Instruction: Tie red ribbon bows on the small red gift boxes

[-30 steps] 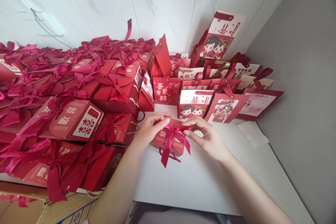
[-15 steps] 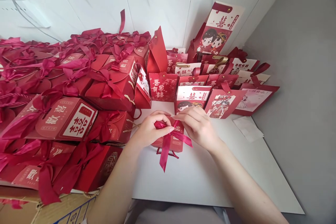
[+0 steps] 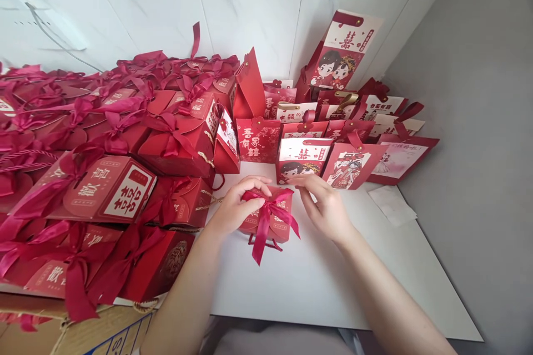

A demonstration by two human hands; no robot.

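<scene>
A small red gift box with pale printed characters lies on the white table. A magenta ribbon bow is tied across its top, the tails hanging toward me, and a dark red cord handle shows at the near edge. My left hand has thumb and fingers curled around the bow's left loop, which they partly cover. To the right of the box is my right hand, its thumb and fingers apart, holding nothing and clear of the ribbon.
Many ribbon-tied red boxes are stacked on the left. Several upright red and white gift bags stand behind the box. A white paper lies at the right. At lower left is a cardboard box. A grey wall borders the table.
My right hand has let go of the bow's right side and moved a little right, its fingers opening. The right loop now shows spread out. My left hand stays at the left loop.
</scene>
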